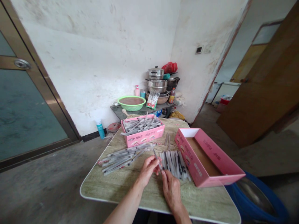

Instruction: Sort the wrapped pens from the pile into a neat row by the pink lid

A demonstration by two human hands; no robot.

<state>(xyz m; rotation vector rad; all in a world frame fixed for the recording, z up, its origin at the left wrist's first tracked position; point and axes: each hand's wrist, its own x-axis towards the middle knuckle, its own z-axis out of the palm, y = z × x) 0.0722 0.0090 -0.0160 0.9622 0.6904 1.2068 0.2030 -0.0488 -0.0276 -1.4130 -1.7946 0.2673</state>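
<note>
My left hand [148, 169] is pinched around a thin pen [156, 155] that sticks up and away from it. My right hand [170, 188] lies close beside it, fingertips curled toward the lower end of the same pen. Just right of the hands lies a row of pens [175, 163] side by side on the small table [130, 186]. A loose pile of pens [123, 157] lies to the left. Behind stands a pink box [142, 129] full of pens. An empty pink box [207, 158] sits on the right.
A blue tub [259, 196] stands under the table's right corner. Against the far wall a low shelf holds a green basin [131, 103], stacked steel pots [157, 80] and bottles. A glass door [28, 102] is on the left, a wooden door [268, 84] on the right.
</note>
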